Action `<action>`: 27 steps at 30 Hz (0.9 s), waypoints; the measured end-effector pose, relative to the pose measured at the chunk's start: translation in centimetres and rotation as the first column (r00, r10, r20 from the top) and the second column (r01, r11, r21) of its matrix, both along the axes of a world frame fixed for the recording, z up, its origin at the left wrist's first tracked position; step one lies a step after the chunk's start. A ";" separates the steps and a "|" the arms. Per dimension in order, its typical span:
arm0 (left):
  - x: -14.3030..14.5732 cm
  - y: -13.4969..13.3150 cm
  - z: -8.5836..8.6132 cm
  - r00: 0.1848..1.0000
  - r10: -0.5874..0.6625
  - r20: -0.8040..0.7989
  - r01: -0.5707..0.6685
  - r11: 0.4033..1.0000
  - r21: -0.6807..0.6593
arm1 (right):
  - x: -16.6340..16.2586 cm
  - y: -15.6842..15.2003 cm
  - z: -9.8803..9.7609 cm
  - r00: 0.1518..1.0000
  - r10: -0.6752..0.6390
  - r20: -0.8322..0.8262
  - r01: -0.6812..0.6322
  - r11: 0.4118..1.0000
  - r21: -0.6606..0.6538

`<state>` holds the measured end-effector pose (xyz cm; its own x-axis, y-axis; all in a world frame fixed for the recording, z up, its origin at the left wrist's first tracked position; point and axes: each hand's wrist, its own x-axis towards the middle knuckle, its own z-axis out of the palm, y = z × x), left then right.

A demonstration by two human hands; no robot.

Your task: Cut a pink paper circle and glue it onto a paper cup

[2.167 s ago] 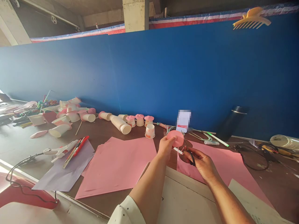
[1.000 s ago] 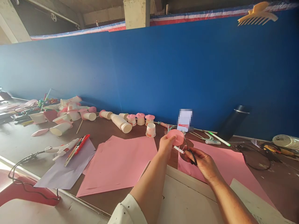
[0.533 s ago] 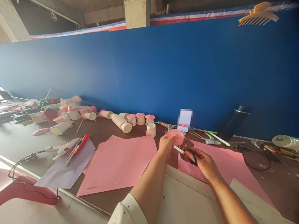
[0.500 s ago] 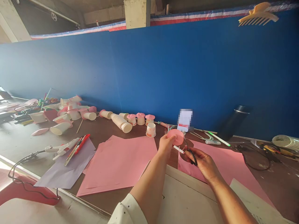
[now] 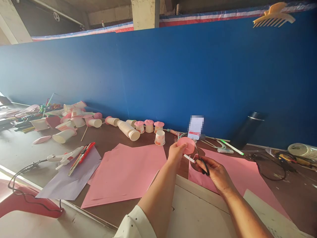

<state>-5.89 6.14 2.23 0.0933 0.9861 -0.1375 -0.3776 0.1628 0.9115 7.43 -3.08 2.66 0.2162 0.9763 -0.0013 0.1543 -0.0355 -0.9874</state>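
Near left: stack of pink sheets (image 5: pixel 126 175) flat on table (image 5: pixel 106 140); left of it, purple paper (image 5: pixel 71 186) under red knife (image 5: pixel 82 158) and part of glue gun (image 5: pixel 66 158). Near right: large pink sheet (image 5: pixel 237 168), partly behind right hand (image 5: pixel 216 169), fingers wrapped on scissors (image 5: pixel 204 164). Slightly farther: left hand (image 5: pixel 176 153), thumb and fingers clamped on pink disc (image 5: pixel 189 146), held over table. Blades at disc's right edge; contact cannot be told. Farther: bare cup (image 5: pixel 159 138), then three pink-capped cups (image 5: pixel 149 127). Far: blue board (image 5: pixel 173 76).
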 end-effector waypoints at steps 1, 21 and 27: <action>0.0 0.0 0.0 1.000 -0.003 0.000 0.003 1.000 -0.002 | 0.0 0.0 0.0 1.000 -0.004 -0.010 0.004 1.000 0.001; 0.1 0.0 0.0 1.000 -0.019 -0.008 0.019 1.000 0.008 | -0.2 -0.1 0.3 0.998 -0.030 0.061 0.029 0.999 0.020; 0.1 0.0 0.1 1.000 -0.022 -0.016 0.022 1.000 0.000 | -0.1 -0.1 0.3 0.998 -0.020 0.056 0.019 1.000 0.019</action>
<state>-5.82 6.10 2.29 0.1126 0.9838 -0.1395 -0.3590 0.1712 0.9175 7.32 -3.19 2.91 0.2341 0.9718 0.0289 0.2085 -0.0211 -0.9778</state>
